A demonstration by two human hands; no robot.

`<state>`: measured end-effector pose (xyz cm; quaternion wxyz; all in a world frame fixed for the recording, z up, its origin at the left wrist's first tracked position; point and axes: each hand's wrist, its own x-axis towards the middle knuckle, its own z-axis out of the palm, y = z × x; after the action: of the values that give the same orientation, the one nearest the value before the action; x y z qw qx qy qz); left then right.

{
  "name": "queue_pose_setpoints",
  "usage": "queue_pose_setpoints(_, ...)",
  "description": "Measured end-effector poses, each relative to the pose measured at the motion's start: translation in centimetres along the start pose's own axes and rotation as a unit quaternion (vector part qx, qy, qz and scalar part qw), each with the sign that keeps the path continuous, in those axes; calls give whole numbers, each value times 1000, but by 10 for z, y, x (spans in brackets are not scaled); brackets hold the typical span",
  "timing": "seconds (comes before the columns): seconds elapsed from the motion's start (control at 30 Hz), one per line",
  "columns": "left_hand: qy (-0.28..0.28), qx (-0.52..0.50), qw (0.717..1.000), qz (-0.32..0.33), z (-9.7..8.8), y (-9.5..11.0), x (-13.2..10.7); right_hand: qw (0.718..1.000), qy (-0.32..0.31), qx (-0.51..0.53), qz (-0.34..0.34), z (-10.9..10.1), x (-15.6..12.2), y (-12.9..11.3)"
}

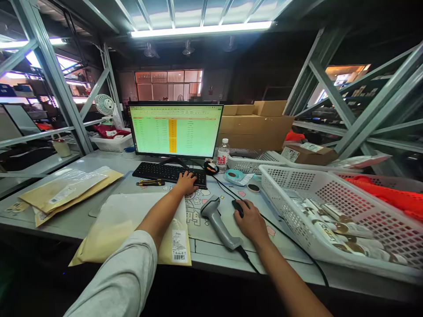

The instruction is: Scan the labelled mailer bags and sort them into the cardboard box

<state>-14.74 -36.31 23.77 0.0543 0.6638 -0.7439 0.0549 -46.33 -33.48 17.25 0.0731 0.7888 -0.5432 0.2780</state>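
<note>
Left hand [187, 182] rests fingers-down on the black keyboard [168, 172], right hand [251, 221] cups the mouse [237, 207], grey barcode scanner [218, 222] lying between them.

Just one view here, riding on the person's head and looking forward and slightly down across the table [82, 220]. It's sitting close, with both forearms stretching in from 6 o'clock. The monitor [176, 130] is facing it at 12 o'clock, with shelving framing 9 and 3 o'clock.
</note>
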Motion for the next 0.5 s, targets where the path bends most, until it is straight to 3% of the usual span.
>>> queue_pose_setpoints(0.13, -10, 5, 1000, 11, -15, -2, -8, 1000, 4, 1, -3, -1, 0, 0)
queue_pose_setpoints(0.27, -9, 2, 999, 36, -39, -11, -32, 1000, 2, 0, -5, -2, 0, -1)
queue_pose_setpoints(0.4, -12, -17, 997, 74, -68, -23, -80, 1000, 1, 8, -13, -2, 2, -2)
queue_pose_setpoints(0.5, -7, -48, 993, 111, -88, -24, -137, 1000, -1, 19, -23, -1, 4, 0)
